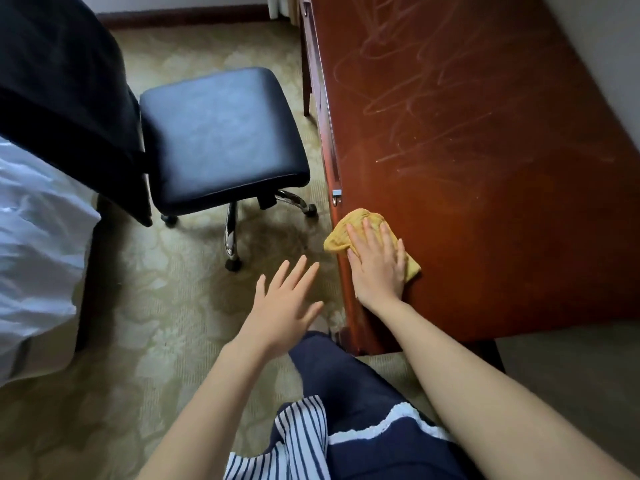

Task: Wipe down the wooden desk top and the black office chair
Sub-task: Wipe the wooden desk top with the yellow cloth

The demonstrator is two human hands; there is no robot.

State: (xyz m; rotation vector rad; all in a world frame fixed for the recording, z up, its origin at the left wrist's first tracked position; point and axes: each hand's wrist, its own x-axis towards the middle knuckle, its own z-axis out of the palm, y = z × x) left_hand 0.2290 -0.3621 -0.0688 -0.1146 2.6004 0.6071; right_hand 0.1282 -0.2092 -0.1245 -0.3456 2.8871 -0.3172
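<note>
At the surface (485, 237) edge, your right hand (377, 268) presses flat on the cloth (349, 226); left hand (284, 306) open, empty. Overhanging cloth could slip off.

- The right hand (378, 268) lies palm down, fingers straight and slightly spread, pressing flat on a yellow cloth (349, 226) at the edge of the surface (485, 220).
- The left hand (285, 306) hovers in the air, palm down, fingers straight and fanned, holding nothing.
- Both forearms are bare and reach forward, side by side.
</note>
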